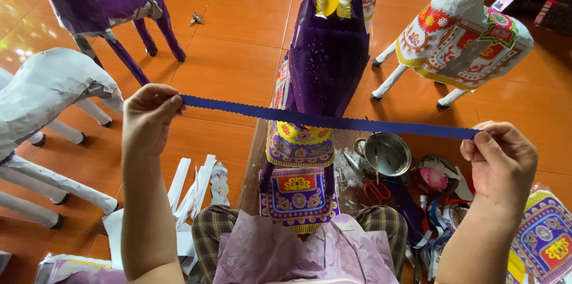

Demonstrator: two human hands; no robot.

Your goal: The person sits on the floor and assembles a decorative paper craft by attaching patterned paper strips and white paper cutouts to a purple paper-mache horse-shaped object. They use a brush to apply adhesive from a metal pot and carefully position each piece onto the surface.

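You hold the long purple scallop-edged paper strip (322, 121) taut above the purple paper horse (325, 64), left hand (149, 118) and right hand (499, 162) fingers pinching its 2 ends: light, limp, likely tear-prone, so grip ends only.

An orange tiled floor (232, 40) carries paper horses: a purple one (101, 4), a plain white one (47, 93) and a patterned white one (465, 40). White paper strips (193, 186) lie on it. On the low wooden worktop (253, 165) sit a metal pot (388, 154) and red scissors (375, 190).
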